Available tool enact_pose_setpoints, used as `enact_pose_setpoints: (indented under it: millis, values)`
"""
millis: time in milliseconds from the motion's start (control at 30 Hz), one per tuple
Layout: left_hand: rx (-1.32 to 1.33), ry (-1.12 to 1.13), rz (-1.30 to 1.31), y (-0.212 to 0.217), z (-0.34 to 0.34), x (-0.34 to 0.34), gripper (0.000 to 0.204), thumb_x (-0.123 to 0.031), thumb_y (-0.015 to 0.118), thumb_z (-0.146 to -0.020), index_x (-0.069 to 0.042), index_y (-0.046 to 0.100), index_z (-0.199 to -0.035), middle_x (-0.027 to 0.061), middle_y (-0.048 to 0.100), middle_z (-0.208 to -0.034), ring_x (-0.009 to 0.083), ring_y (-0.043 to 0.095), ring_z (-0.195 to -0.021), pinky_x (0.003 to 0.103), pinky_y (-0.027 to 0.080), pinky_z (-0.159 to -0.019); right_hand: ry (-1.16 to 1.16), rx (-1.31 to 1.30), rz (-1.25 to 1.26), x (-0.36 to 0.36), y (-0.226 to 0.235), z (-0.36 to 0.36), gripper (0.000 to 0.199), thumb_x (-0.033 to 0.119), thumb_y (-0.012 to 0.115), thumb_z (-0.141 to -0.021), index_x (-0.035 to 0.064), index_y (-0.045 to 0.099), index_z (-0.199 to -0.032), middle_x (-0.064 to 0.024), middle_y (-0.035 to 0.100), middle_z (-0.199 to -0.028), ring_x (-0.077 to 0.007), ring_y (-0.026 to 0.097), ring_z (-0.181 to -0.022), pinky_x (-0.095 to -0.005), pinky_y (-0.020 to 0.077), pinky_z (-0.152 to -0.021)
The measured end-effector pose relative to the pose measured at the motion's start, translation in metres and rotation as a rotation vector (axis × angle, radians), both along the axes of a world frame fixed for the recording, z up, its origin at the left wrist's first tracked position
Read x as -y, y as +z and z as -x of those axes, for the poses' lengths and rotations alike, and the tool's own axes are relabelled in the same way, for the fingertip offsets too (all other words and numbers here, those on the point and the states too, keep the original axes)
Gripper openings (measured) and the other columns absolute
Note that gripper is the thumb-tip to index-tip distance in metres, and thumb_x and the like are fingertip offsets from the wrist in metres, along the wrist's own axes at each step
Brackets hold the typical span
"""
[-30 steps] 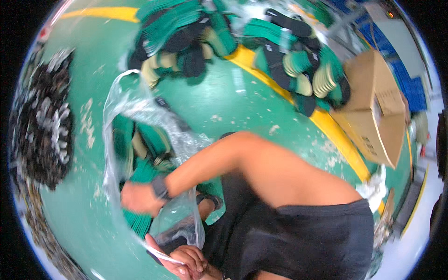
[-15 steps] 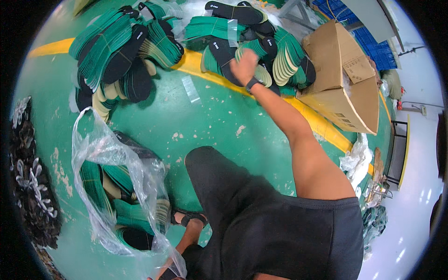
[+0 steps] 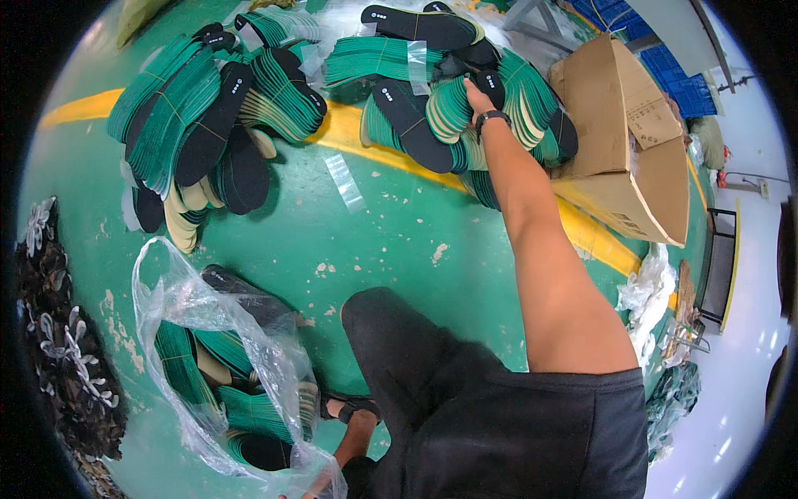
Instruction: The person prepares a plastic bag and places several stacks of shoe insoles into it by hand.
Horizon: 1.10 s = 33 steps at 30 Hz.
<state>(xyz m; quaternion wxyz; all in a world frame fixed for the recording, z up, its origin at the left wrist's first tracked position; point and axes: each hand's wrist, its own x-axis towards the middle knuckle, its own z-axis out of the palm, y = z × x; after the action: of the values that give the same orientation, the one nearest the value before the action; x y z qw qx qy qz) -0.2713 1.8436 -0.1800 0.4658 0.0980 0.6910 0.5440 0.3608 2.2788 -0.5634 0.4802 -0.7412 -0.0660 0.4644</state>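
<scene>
My right hand (image 3: 478, 101) reaches forward into the right-hand pile and grips a bundle of green and black shoe insoles (image 3: 447, 112). Its thumb shows on top, while the other fingers are hidden by the stack. Against this bundle lies another one with a black insole (image 3: 411, 125) uppermost. At the lower edge, my left hand (image 3: 317, 485) is at the rim of a clear plastic bag (image 3: 278, 366), closed on the film as far as it shows; most of its fingers are covered or cut off. Inside the bag lie several insole bundles (image 3: 253, 412).
Another heap of tied insoles (image 3: 179, 112) lies at the far left. An open cardboard box (image 3: 594, 108) stands right of the right-hand pile. A strip of clear film (image 3: 345, 183) lies on the green floor. Dark scraps (image 3: 66, 358) are heaped along the left edge.
My right hand has moved right and slightly forward onto the insole bundle and closed on it. The insoles at the front of that pile have shifted. My left hand stays by the bag.
</scene>
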Motion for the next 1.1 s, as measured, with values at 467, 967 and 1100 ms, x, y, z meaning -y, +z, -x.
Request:
enact_pose_setpoints:
  millis: [467,967,1100]
  values:
    - [-0.013,0.054,0.088,0.003,-0.018,0.01,0.054,-0.035,0.041,-0.095,-0.006,0.028,-0.139,0.0023,0.042,-0.056,0.012,0.036,-0.04,0.024,0.031,-0.032,-0.183,-0.289,-0.092,0.002,0.019,0.05,0.088,0.075,0.033,-0.078,0.0039,0.04,-0.129,-0.0137,0.055,-0.12,-0.0259,0.055,-0.102,-0.043,0.0453,-0.082]
    - [0.027,-0.08,-0.032,-0.005,-0.017,0.038,0.053,-0.032,0.037,-0.096,-0.001,0.028,-0.137,0.0053,0.043,-0.058,0.0155,0.04,-0.042,0.028,0.038,-0.038,-0.106,-0.069,-0.462,0.093,0.095,0.15,0.046,0.024,0.07,-0.079,-0.0082,0.057,-0.108,-0.0107,0.061,-0.109,-0.0167,0.059,-0.093,-0.0313,0.0456,-0.083]
    - [-0.018,-0.096,0.115,0.0,-0.022,0.043,0.049,-0.039,0.038,-0.095,-0.006,0.037,-0.133,0.0033,0.041,-0.056,0.0156,0.04,-0.041,0.028,0.037,-0.035,0.248,0.133,-0.529,0.181,0.13,0.215,0.049,0.021,0.067,-0.081,-0.0047,0.048,-0.119,-0.0077,0.059,-0.112,-0.0163,0.055,-0.102,-0.0307,0.0422,-0.092]
